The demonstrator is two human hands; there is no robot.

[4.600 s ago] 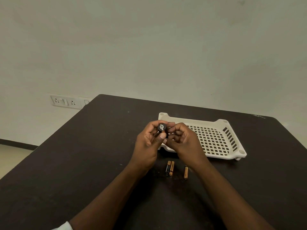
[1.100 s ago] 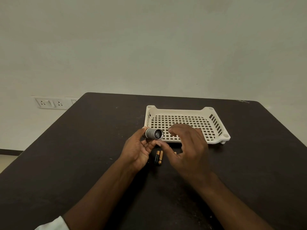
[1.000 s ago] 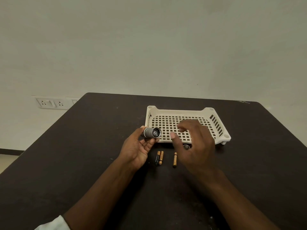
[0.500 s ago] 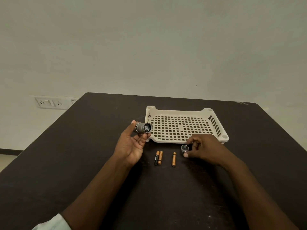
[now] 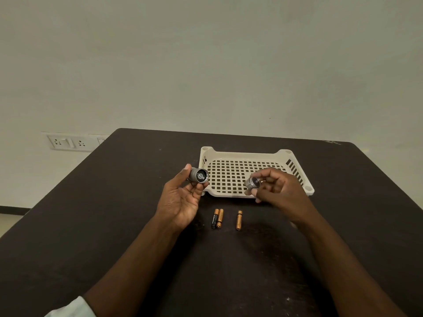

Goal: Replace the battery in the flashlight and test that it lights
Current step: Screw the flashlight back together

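Flashlight (image 5: pixel 198 175) body grey, uncapped

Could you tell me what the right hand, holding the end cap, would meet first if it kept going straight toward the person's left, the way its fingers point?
Probably the flashlight body that the left hand holds. The right hand with the end cap faces it, with only the basket behind; depth is unclear.

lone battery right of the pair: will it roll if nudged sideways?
Probably yes: the single battery is a smooth cylinder lying on its side on the flat table, with nothing touching it. Pushed along its length it would likelier slide. It looks small, so probably light.
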